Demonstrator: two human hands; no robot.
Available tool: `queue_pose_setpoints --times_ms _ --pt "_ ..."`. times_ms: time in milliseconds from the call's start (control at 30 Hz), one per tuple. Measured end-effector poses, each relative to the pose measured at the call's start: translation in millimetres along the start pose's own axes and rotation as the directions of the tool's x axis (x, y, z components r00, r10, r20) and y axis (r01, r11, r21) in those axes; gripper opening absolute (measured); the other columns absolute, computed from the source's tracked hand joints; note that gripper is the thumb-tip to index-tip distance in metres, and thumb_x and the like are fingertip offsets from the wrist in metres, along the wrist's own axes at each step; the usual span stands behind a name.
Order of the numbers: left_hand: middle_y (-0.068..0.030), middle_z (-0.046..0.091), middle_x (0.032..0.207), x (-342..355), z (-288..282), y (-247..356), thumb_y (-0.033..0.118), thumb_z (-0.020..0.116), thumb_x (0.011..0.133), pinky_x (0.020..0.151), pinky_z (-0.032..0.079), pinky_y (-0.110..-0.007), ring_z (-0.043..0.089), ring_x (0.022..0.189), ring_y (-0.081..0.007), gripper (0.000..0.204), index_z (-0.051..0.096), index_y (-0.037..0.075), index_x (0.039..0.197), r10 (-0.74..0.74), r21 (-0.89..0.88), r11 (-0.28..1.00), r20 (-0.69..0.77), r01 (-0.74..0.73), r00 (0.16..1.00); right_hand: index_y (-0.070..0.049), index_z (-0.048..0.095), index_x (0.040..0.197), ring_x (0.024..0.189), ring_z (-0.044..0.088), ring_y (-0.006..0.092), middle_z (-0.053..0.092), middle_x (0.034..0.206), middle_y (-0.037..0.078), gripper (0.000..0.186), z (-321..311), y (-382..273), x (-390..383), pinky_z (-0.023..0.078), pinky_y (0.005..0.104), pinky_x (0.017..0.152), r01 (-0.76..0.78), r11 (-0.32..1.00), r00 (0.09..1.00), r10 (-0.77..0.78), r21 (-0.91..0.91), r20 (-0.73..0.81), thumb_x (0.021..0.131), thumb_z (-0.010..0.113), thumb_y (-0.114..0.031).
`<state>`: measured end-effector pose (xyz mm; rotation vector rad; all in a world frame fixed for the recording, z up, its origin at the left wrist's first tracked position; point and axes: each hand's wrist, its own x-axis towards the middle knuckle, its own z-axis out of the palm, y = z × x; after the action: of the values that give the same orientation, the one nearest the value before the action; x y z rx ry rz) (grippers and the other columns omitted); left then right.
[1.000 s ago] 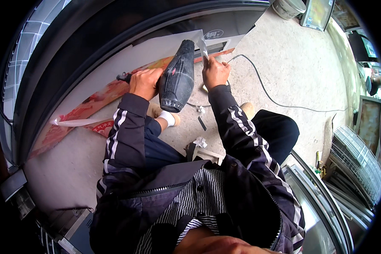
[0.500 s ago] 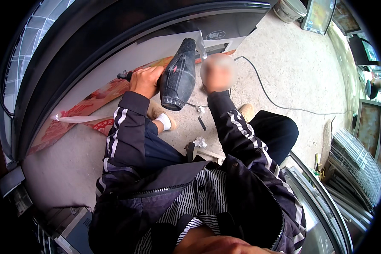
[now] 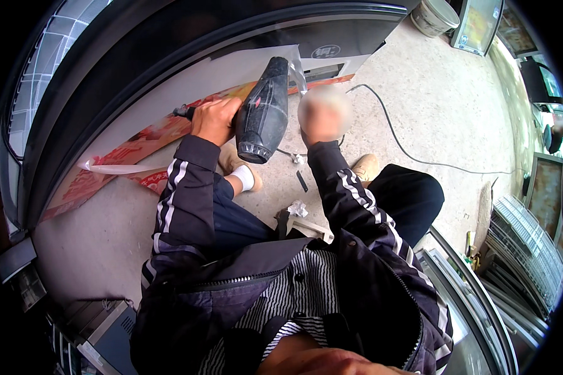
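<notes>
My left hand (image 3: pixel 215 120) is closed round the handle of a black hair dryer (image 3: pixel 264 112). The dryer's narrow nozzle points away from me at the white and grey panel of a large dark appliance (image 3: pixel 244 47). From that panel a strip of clear film (image 3: pixel 299 78) runs down to my right hand (image 3: pixel 323 115), which appears to grip its end; a blur hides the fingers. A red and orange printed sheet (image 3: pixel 122 153) lies along the panel's lower part, with a pale, loose strip (image 3: pixel 122 169) hanging off it.
A dark cord (image 3: pixel 388 134) curves over the concrete floor (image 3: pixel 444 100). Crumpled film (image 3: pixel 298 208) and a small black strip (image 3: pixel 302 181) lie between my feet. A white bucket (image 3: pixel 434 17) stands far right. Wire racks (image 3: pixel 525 250) and framed glass (image 3: pixel 450 300) are stacked at my right.
My right hand has shifted slightly toward me, and the clear film between it and the panel looks a little longer. The left hand and hair dryer stay nearly in place. The view shifts slightly.
</notes>
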<state>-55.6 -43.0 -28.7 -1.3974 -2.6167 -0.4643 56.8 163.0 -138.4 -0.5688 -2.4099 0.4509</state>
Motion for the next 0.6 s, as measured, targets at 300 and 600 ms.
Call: queue_pose_setpoints --times_ms 300,600 --pt "-0.0099 0.066 0.079 -7.0 -3.3 -3.3 0.004 0.065 0.073 0.064 0.052 -0.040 0.066 0.077 -0.0308 0.017 0.059 0.010 0.087 0.010 0.008 1.000 -0.015 -0.010 1.000 -0.010 0.059 0.078 0.065 0.063 0.0302 0.063 0.063 0.013 0.020 -5.0 -5.1 -16.5 0.041 0.0448 0.083 0.008 1.000 1.000 -0.008 0.003 0.018 0.093 0.056 -0.023" --pt "-0.0114 0.068 0.084 -9.9 -3.8 -5.8 0.007 0.066 0.074 0.067 0.053 -0.039 0.067 0.080 -0.0311 0.018 0.061 0.008 0.092 -0.019 0.023 1.000 0.017 0.018 1.000 -0.010 0.059 0.080 0.065 0.063 0.0281 0.063 0.064 0.011 0.016 -7.2 -7.0 -24.8 0.042 0.0442 0.083 -0.044 0.998 0.997 0.041 0.045 0.070 0.092 0.057 -0.021"
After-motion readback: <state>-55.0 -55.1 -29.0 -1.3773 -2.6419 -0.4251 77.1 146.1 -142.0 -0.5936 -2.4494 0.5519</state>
